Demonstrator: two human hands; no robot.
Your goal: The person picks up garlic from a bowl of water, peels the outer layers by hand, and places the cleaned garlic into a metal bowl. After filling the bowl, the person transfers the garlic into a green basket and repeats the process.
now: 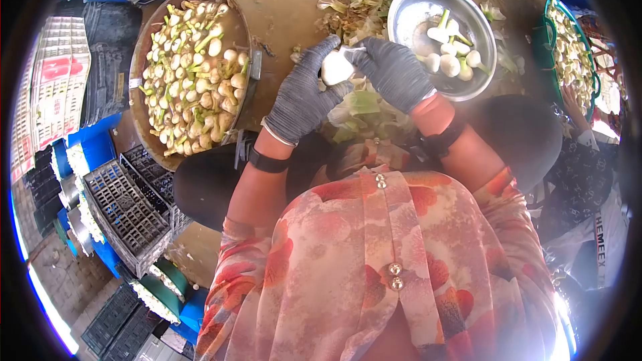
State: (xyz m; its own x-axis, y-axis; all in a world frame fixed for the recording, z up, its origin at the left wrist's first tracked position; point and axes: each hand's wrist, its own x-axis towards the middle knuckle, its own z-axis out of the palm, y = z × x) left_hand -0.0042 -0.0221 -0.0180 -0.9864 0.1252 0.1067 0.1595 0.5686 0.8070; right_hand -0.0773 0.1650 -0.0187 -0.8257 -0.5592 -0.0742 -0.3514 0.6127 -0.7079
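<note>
In the head view, my left hand (302, 97), in a grey knit glove, is closed around a white garlic bulb (336, 68). My right hand (396, 75), gloved alike, has its fingers closed on a thin pale strip of garlic skin (354, 49) at the top of the bulb. Below both hands lies a heap of loose peelings (361, 112). Just right of my right hand stands a shiny metal bowl (485, 60) with several clean white bulbs (449, 65), some with green stems.
A wide round tub (136, 93) full of garlic bulbs stands at left, near stacked crates (127, 197). Dry husks (358, 10) litter the wet floor beyond my hands. At right, a co-worker's hand (574, 107) is beside a green basket (552, 33) of garlic.
</note>
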